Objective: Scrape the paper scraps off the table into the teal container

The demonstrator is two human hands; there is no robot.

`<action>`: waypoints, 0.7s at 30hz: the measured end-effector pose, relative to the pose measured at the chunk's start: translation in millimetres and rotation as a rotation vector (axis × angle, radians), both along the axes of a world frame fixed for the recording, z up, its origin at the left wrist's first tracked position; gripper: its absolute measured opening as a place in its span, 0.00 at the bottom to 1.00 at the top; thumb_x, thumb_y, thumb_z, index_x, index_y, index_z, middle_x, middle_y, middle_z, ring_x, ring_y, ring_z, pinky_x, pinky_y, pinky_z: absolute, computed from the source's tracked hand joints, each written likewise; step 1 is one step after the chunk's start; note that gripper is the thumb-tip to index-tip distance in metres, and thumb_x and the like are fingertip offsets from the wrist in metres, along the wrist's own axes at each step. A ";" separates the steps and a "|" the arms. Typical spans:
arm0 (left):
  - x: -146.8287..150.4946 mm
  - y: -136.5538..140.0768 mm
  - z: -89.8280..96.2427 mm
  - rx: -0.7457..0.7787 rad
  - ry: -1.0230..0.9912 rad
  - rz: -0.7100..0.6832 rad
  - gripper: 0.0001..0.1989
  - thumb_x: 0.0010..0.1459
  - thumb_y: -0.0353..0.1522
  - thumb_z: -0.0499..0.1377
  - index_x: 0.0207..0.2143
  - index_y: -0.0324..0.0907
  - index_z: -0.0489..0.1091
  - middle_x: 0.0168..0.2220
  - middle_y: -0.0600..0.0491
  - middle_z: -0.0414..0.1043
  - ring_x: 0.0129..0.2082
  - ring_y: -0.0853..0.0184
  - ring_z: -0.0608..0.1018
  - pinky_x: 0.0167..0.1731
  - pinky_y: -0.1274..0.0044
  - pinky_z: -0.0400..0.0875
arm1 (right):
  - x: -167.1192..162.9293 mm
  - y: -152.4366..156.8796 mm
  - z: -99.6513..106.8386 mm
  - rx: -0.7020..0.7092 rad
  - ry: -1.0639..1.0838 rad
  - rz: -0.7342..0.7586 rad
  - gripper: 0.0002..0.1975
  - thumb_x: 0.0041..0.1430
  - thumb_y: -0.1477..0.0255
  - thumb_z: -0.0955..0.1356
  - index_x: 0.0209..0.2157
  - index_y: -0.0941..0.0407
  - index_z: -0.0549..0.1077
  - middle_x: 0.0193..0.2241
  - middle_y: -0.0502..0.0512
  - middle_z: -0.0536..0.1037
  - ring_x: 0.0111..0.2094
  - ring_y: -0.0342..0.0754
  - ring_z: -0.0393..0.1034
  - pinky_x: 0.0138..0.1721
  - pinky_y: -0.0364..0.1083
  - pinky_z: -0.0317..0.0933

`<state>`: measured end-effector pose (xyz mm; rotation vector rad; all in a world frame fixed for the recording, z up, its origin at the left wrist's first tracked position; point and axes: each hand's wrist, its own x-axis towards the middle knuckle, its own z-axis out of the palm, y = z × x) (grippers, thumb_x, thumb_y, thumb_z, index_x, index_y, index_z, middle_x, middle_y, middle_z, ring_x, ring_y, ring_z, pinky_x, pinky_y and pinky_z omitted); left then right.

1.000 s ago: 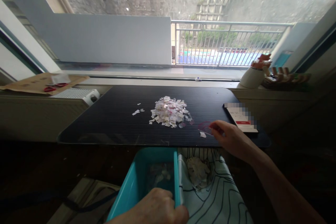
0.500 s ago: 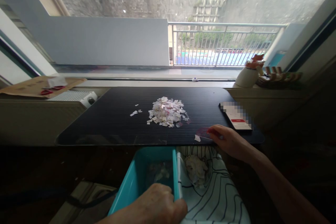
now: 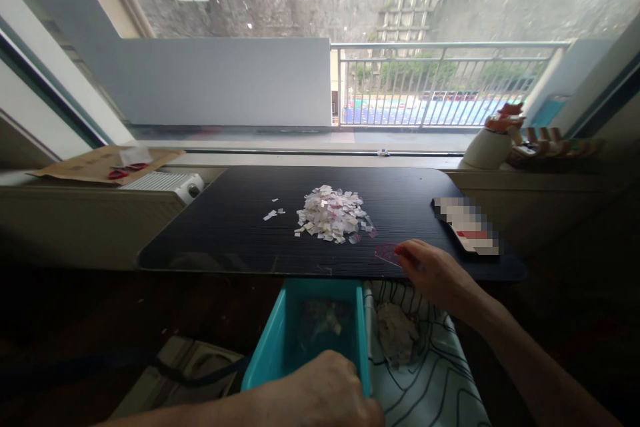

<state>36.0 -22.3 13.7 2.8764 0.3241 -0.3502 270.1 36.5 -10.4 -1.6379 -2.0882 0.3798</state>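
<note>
My right hand is closed in a pinch on a clear, pink-tinted protractor, held at the table's front edge. Behind it, on the black table, lies a pile of small cut paper scraps, mostly white. A few loose scraps sit left of the pile. Below the table edge stands a teal bin with indistinct scraps in its bottom. Over the bin's near side my left hand is closed, apparently around the rim; its fingertips are hidden.
A phone lies at the table's right. Beside the bin is a white, black-lined container holding crumpled material. Red-handled scissors rest on brown paper at the left. A white pot stands on the windowsill.
The white scrap beside the protractor at the table's front edge is gone from view. The whole scene has shifted rightward in the picture. Both hands keep their grip.
</note>
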 end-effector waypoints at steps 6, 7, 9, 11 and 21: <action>-2.1 5.4 24.0 -0.034 0.050 -0.009 0.04 0.52 0.25 0.63 0.27 0.38 0.70 0.18 0.55 0.70 0.17 0.67 0.71 0.15 0.78 0.55 | -16.4 -9.8 3.7 -0.060 0.023 0.086 0.10 0.64 0.71 0.60 0.37 0.56 0.72 0.35 0.54 0.76 0.34 0.48 0.71 0.35 0.45 0.61; -2.5 5.7 25.5 -0.048 0.043 -0.011 0.04 0.53 0.25 0.63 0.27 0.38 0.70 0.19 0.55 0.70 0.17 0.68 0.71 0.15 0.78 0.54 | -16.9 -10.8 3.2 -0.044 0.011 0.065 0.10 0.64 0.71 0.60 0.38 0.56 0.72 0.35 0.54 0.76 0.34 0.48 0.71 0.35 0.46 0.61; -2.8 5.8 22.8 -0.050 0.025 -0.023 0.05 0.54 0.26 0.64 0.27 0.38 0.70 0.19 0.55 0.70 0.17 0.68 0.71 0.14 0.78 0.54 | -19.9 -13.4 2.2 -0.020 -0.015 0.035 0.10 0.64 0.71 0.59 0.37 0.55 0.71 0.35 0.55 0.76 0.33 0.49 0.71 0.35 0.46 0.61; -2.4 5.2 13.9 -0.012 0.009 -0.037 0.06 0.52 0.27 0.66 0.27 0.38 0.70 0.18 0.56 0.70 0.17 0.68 0.71 0.13 0.77 0.53 | -26.5 -17.7 2.4 -0.035 -0.004 0.070 0.10 0.64 0.71 0.59 0.36 0.55 0.71 0.34 0.54 0.76 0.32 0.48 0.71 0.33 0.45 0.61; -2.5 2.6 5.6 0.011 0.012 -0.032 0.08 0.50 0.29 0.68 0.29 0.40 0.71 0.17 0.58 0.69 0.16 0.67 0.71 0.13 0.76 0.53 | -22.9 -13.1 4.0 0.052 0.001 0.029 0.10 0.65 0.71 0.59 0.38 0.54 0.71 0.37 0.55 0.76 0.34 0.48 0.72 0.35 0.45 0.62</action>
